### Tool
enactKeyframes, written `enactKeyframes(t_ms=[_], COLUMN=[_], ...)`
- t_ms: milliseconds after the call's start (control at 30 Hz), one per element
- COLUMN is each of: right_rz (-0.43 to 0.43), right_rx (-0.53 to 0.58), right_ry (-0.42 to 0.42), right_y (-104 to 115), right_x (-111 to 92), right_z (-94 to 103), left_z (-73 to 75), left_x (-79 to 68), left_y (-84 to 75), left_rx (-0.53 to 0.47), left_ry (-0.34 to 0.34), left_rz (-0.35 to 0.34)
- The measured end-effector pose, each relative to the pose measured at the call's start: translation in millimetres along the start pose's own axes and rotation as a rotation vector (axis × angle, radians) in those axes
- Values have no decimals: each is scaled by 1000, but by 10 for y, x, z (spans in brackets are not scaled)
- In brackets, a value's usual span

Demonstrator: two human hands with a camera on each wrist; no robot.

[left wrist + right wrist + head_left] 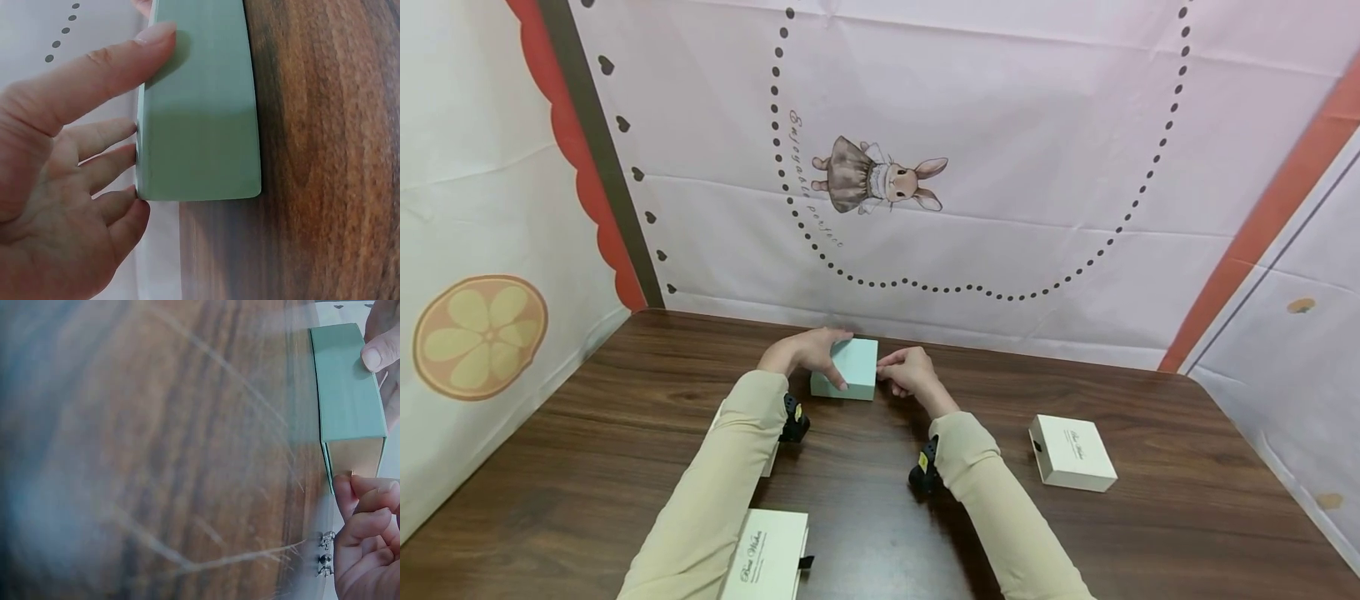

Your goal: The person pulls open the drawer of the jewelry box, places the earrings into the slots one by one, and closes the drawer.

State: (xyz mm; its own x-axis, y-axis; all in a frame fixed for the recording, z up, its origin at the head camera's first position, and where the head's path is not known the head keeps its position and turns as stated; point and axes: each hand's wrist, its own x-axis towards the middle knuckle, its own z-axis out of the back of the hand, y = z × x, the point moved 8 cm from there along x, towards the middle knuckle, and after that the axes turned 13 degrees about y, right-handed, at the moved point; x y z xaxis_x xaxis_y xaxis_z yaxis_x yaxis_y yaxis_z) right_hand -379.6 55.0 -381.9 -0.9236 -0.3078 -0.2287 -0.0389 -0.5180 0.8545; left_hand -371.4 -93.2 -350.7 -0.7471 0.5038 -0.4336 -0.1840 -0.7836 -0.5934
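Observation:
A mint-green drawer-style box (856, 360) lies near the table's back edge. My left hand (811, 350) holds its left part, thumb on the front side and fingers over the top towards the back. In the left wrist view, the thumb (134, 56) presses on the green side. At the box's right end, my right hand (913, 372) has thumb and index finger together. The right wrist view shows these fingertips pinching a small pull tab (352, 473) on the box's beige end face (356, 455); they hide most of the tab.
A cream box (1072, 452) with printed lettering and a dark tab sits to the right on the wooden table (865, 475). Another cream box (767, 554) lies at the front left. My left sleeve partly covers a further pale box (769, 465). A printed cloth (1000, 167) hangs behind.

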Motion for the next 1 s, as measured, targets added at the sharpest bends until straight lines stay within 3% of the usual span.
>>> enactKeyframes(t_ms=[200,467,1000], right_rz=[11,-18,-40], right_rx=[-1,-40,-151], right_ry=[-11,-10,-34], right_y=[18,38,-55], right_x=[-15,-50,-132], right_z=[-1,31,273], left_z=[-2,-4,-25], left_x=[-6,-26,-55], left_y=[0,10,23], left_rx=[52,46,-13], left_ry=[16,31,39], left_rz=[2,-1,27])
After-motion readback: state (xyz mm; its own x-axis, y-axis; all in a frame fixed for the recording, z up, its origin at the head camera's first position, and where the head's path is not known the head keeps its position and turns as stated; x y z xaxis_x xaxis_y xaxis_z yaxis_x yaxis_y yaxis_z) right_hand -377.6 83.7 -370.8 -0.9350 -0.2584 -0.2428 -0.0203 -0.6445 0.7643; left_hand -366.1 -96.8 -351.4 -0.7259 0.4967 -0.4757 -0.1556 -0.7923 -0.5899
